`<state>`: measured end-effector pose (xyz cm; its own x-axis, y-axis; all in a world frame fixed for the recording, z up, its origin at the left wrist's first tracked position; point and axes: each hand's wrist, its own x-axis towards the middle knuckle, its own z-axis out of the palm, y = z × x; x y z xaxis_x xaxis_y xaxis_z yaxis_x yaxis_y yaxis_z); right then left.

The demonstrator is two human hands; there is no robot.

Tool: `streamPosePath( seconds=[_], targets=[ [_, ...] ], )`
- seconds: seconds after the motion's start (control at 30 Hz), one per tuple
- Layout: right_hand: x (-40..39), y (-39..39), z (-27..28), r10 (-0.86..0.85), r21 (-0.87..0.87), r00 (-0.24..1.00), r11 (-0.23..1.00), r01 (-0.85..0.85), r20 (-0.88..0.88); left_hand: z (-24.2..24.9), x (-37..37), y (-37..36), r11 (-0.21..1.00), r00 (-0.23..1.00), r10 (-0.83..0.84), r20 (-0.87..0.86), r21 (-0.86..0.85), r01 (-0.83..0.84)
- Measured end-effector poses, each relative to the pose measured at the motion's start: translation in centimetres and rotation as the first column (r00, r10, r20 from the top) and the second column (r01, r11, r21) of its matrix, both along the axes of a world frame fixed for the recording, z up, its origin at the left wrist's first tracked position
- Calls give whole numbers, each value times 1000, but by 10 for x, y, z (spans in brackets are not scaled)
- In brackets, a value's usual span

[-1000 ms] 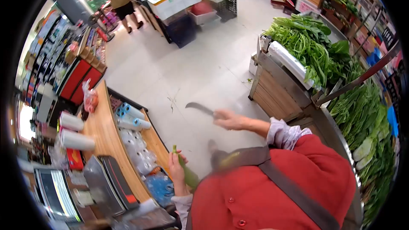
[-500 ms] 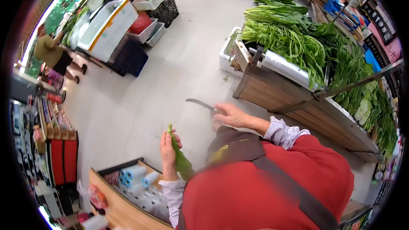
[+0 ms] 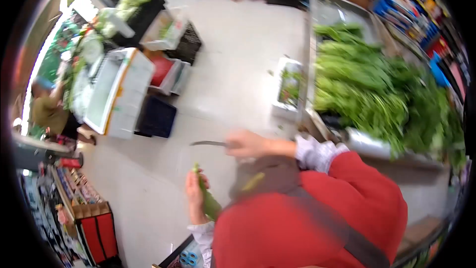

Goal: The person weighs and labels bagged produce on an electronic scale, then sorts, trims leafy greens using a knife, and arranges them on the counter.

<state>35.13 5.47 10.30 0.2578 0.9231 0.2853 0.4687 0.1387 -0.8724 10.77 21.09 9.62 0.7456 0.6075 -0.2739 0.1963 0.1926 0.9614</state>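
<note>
My left hand (image 3: pixel 194 192) is closed around a green leafy vegetable (image 3: pixel 211 205). Its pale stem end pokes up above my fingers, and the broad leaf hangs down beside my wrist toward my red top. Higher and to the right, my right hand (image 3: pixel 249 144) grips a knife, blurred by motion. The knife's thin, dark, slightly curved blade (image 3: pixel 208 143) points left, above the stem end and apart from it. My fingers hide its handle.
On the right, a produce stand (image 3: pixel 308 77) bears heaped leafy greens (image 3: pixel 354 77), with a plastic roll (image 3: pixel 368 143) at its near edge. A white box (image 3: pixel 287 108) stands beside it. At left are a foam box (image 3: pixel 130 89), crates and a person (image 3: pixel 48 111); a red-sided shelf (image 3: pixel 96 231) is lower left.
The view has turned, so the stand and shelves sit elsewhere in it. My right hand has brought the knife leftward, nearer my left hand, which still holds the leafy vegetable.
</note>
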Motion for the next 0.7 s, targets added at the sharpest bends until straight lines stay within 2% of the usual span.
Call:
streamPosePath(
  seconds=[0.07,0.1,0.13,0.17,0.2,0.23,0.27,0.37,0.4,0.43,0.47,0.53,0.67,0.7],
  targets=[
    [24,29,2,-47,33,997,998,49,-63,-8,31,40,997,999,-48,18,59,47],
    [42,43,-7,-87,-41,996,995,87,-9,-15,49,61,998,998,-28,-61,47,31],
    [57,56,14,-89,-120,983,990,69,-161,-19,71,84,993,992,-54,-112,101,65],
    [76,73,-2,-138,-167,978,980,111,-156,-20,92,106,981,987,-65,-149,169,90],
    [91,87,-6,-193,-140,976,974,179,-98,-18,111,126,974,983,-113,-145,179,138],
    [106,103,-5,-238,-143,960,965,218,-147,-4,137,144,946,974,-141,-178,267,186],
    [114,115,17,-296,-200,899,950,241,-322,16,161,160,942,953,-225,-202,206,266],
    [162,142,12,-399,-200,861,915,350,-316,41,235,189,908,935,-283,-214,254,333],
    [175,149,12,-437,-189,833,899,395,-339,41,258,195,923,932,-332,-146,152,353],
    [186,152,20,-435,-197,762,900,390,-480,46,280,204,925,925,-373,-75,49,377],
    [200,156,14,-441,-171,739,893,416,-509,55,303,213,923,922,-378,-80,48,382],
    [228,158,16,-504,-207,684,857,472,-528,81,353,223,848,842,-529,-111,-30,529],
    [296,162,-3,-571,-232,625,808,541,-532,63,457,243,771,770,-636,-55,-79,632],
    [317,165,-3,-589,-219,648,798,562,-483,59,482,250,753,753,-658,15,-29,658]
  ],
)
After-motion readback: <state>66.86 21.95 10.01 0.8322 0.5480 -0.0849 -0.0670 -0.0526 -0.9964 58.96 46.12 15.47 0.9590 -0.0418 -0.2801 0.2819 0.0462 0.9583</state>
